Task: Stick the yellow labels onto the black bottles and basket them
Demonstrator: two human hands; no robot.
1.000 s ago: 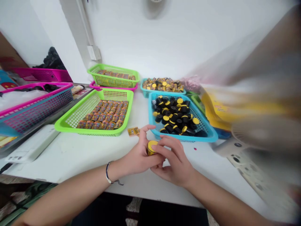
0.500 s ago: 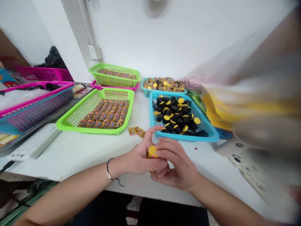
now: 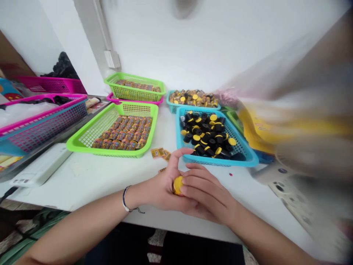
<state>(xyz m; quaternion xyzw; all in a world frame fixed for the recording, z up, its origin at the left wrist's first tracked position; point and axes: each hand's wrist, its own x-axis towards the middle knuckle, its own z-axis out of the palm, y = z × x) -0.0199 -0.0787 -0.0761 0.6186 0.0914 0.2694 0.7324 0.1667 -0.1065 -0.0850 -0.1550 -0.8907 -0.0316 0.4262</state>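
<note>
Yellow cap [image 3: 178, 185] nearly hidden between left hand [image 3: 162, 187], right hand [image 3: 208, 197] (rest unseen)

A thin bracelet [image 3: 125, 200] circled the left wrist, made of dark cord with a pale, whitish section along its lower side. A short, loose end of the cord [image 3: 141, 211] trailed from it. The left hand [image 3: 165, 191] and right hand [image 3: 209, 195] were bare, with slender fingers, and the left forearm [image 3: 82, 228] and right forearm [image 3: 264, 235] showed no sleeve as far as the lower corners of the view. Beyond the front edge of the desk [image 3: 82, 184], dark clothing [image 3: 124, 246] covered the legs, its fabric too shadowed to show any detail.
</note>
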